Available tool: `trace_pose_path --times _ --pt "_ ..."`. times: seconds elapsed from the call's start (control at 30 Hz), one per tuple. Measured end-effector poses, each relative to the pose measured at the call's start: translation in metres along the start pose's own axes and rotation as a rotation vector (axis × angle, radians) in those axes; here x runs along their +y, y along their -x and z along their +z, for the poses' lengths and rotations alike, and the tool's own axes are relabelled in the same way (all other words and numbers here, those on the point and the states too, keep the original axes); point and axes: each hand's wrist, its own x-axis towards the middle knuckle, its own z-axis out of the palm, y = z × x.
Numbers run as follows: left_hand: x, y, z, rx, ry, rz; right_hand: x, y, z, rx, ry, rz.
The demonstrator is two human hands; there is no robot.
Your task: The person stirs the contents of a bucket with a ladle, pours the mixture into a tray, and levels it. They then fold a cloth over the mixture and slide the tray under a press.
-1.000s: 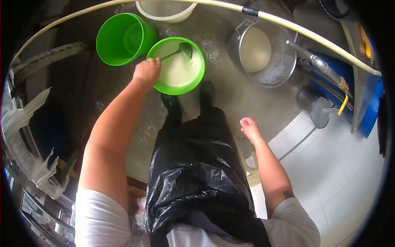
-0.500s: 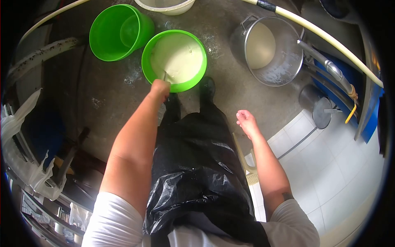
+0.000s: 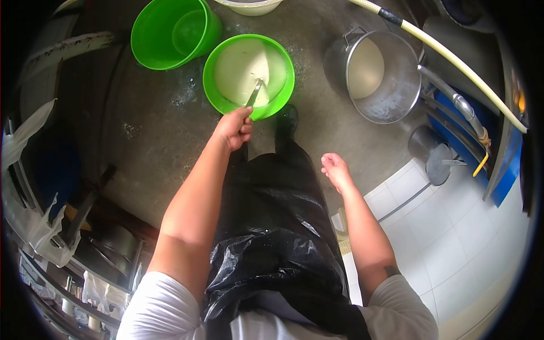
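Observation:
My left hand grips a flat metal utensil near the rim of a green bucket. The utensil's far end dips into a creamy white mass that fills much of the bucket, so its full shape is hidden. Small marks break the surface where it goes in. My right hand hangs in the air at my right side, holding nothing, its fingers loosely bent and the thumb a little apart.
A second green bucket stands just left, a pale basin beyond. On the right, a large metal pot holds pale liquid. A cream hose and a metal pipe cross the right side. A grey lidded container sits by white tiles.
My left hand has come slightly back and right, and the utensil in it now shows more of its length, slanting into the white mass. My right hand has barely moved. The view has shifted slightly.

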Motion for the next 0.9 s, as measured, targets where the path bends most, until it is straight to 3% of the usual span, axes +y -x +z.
trace_pose_path --times 0.17,0.27,0.3,0.37,0.4,0.43,0.57,0.63,0.7,0.77,0.83,0.9 --pt "-0.004 0.04 -0.022 0.027 -0.121 0.124 -0.02 -0.002 0.004 -0.009 0.019 -0.041" --pt "0.002 0.052 -0.036 0.48 -1.144 0.751 -0.03 -0.002 0.008 -0.005 0.036 -0.061" --pt "0.009 0.061 -0.029 0.483 -1.142 0.75 -0.03 -0.002 0.009 -0.008 0.039 -0.062" --pt "0.023 0.069 -0.014 0.664 -1.52 0.516 -0.033 -0.004 0.013 -0.014 0.025 -0.071" --pt "0.023 0.061 -0.014 0.65 -1.606 0.494 -0.034 -0.004 0.015 -0.016 0.027 -0.075" --pt "0.024 0.056 -0.008 0.609 -1.589 0.386 -0.036 -0.003 0.016 -0.018 0.031 -0.063" --pt "-0.001 0.024 -0.002 0.565 -1.374 0.292 -0.036 -0.006 0.024 -0.023 0.019 -0.055" --pt "-0.015 0.027 -0.008 0.561 -1.234 0.358 -0.038 -0.008 0.029 -0.03 0.03 -0.064" --pt "-0.01 0.057 -0.01 0.39 -0.92 0.124 -0.045 -0.015 0.038 -0.04 0.03 -0.076" --pt "-0.008 0.097 -0.02 0.343 -1.073 0.3 -0.049 -0.028 0.049 -0.053 0.069 -0.088" --pt "-0.028 0.119 -0.045 0.455 -1.262 0.622 -0.057 -0.046 0.062 -0.082 0.055 -0.089" --pt "-0.026 0.152 -0.048 0.507 -1.255 0.636 -0.06 -0.07 0.077 -0.114 0.053 -0.083"
